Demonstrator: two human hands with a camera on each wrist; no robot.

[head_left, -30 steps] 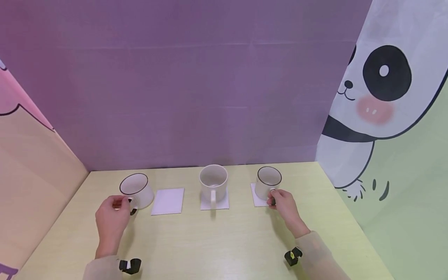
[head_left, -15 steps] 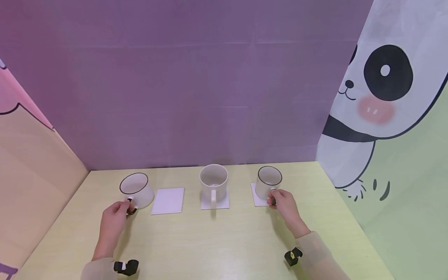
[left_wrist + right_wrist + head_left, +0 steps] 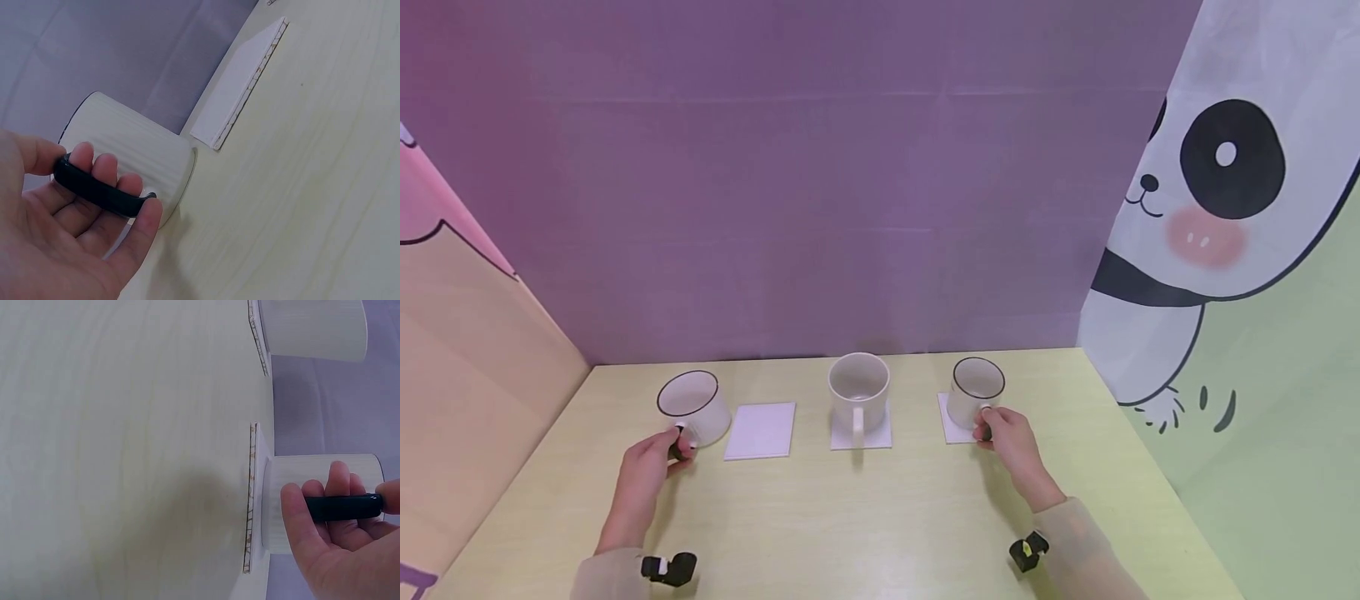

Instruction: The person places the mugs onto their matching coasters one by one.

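At the left of the table stands a white mug (image 3: 703,414) with a dark rim and black handle (image 3: 100,192). My left hand (image 3: 643,475) holds that handle, fingers curled through it and thumb on top. The mug rests on the bare table, just left of a white square coaster (image 3: 760,431). On the right, a second dark-rimmed white mug (image 3: 972,400) sits on its own coaster (image 3: 258,500). Its dark handle (image 3: 345,507) is gripped by my right hand (image 3: 1011,446). Both mugs are upright.
Between the two hands a plain white mug (image 3: 859,392) stands on another coaster (image 3: 880,437), its handle toward me. A purple cloth wall (image 3: 850,208) rises behind the table (image 3: 850,533). A panda-printed panel (image 3: 1210,250) flanks the right side.
My left hand has moved from beside the left mug's handle, forward and slightly right, and has curled its fingers round it. The right hand and all the mugs look unmoved.
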